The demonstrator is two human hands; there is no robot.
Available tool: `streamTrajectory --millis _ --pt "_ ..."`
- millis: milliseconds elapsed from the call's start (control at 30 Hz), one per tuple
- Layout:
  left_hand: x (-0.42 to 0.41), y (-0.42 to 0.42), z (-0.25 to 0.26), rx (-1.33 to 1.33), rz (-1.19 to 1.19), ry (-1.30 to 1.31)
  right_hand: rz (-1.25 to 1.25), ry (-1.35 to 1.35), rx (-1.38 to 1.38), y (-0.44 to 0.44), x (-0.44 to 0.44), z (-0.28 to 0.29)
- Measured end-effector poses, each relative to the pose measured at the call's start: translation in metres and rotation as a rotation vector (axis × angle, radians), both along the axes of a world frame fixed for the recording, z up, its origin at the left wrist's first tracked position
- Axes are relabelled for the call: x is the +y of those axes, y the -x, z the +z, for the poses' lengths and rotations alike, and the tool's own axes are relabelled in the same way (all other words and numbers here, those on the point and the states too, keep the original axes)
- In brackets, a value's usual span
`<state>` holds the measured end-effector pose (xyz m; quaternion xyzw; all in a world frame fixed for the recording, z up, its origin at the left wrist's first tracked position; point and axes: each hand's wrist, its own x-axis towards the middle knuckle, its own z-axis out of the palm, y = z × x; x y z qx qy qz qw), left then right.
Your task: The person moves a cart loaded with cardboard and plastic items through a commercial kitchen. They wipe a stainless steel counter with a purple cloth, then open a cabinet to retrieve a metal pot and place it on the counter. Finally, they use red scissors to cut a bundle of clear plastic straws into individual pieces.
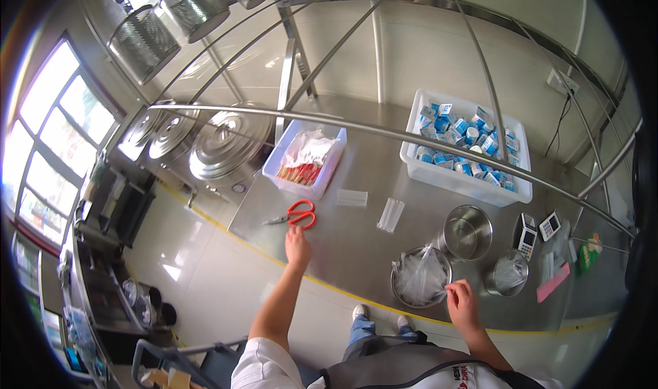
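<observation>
My left hand (297, 246) reaches to the handles of red-handled scissors (300, 214) on the steel table (329, 245); whether it grips them cannot be told. The scissors' blades point left. At the right rim of a round metal bowl (395, 286), my right hand (461, 299) pinches the edge of the clear plastic bags (421, 276) heaped in it. Behind the bowl stands a steel pot (467, 232). Two bundles of clear plastic strips or tubes, one (352, 198) near the bin and one (391, 215) further right, lie on the tabletop.
A white bin (462, 186) holds small blue-and-white cups; a smaller bin (324, 183) holds red packets. A steel pot with plastic (491, 281), card terminals (528, 236) and a pink item (553, 283) are at right. A metal rail (360, 124) crosses above. Lidded pots (226, 147) stand left.
</observation>
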<state>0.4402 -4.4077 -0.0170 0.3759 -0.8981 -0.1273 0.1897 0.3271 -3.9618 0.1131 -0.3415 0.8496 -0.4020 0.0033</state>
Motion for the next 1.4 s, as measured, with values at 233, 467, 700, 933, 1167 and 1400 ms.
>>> streamTrajectory --millis 233,467,700,933,1167,1400 --pt "-0.122 0.011 -0.058 -0.492 0.003 0.202 0.187 -0.090 0.030 -0.037 -0.079 0.034" --pt "-0.062 -0.015 -0.030 -0.204 -0.460 -0.047 0.347 -0.018 0.118 -0.033 -0.161 0.021" --pt "0.035 0.013 0.118 -0.172 -1.116 -0.084 0.312 -0.457 0.495 -0.029 -0.206 0.019" --pt "0.079 0.115 0.143 0.285 -0.836 -0.126 -0.264 -0.279 -0.219 -0.012 -0.116 0.001" --pt "0.107 0.201 -0.072 -0.076 -0.386 -0.162 -0.390 0.411 -0.741 -0.018 -0.083 0.008" --pt "0.112 0.159 0.041 0.104 -0.663 -1.273 -0.304 0.667 -0.598 -0.011 -0.057 -0.004"
